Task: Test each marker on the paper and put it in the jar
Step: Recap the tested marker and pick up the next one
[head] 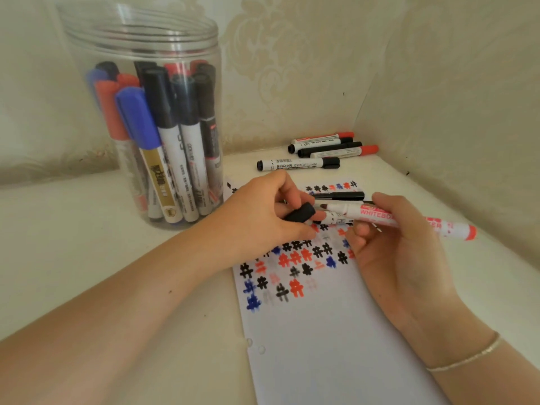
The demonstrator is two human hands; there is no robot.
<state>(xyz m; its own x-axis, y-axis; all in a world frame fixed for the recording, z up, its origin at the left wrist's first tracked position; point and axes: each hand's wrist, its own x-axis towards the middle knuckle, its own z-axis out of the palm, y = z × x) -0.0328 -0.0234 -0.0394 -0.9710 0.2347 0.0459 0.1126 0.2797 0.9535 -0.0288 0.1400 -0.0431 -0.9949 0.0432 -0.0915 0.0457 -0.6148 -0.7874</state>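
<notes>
My right hand grips a white whiteboard marker with red lettering and a red end; its tip is bare and points left. A black cap, held in my left hand, sits just left of that tip. Both hands hover over the white paper, which carries several black, red and blue hash marks. The clear plastic jar at the back left holds several capped markers upright. Two more markers lie on the paper under my hands, partly hidden; one is a black marker.
Several capped markers lie in a loose pile near the back corner, black and red caps among them. Patterned walls close in behind and on the right. The cream tabletop stretches to the left in front of the jar.
</notes>
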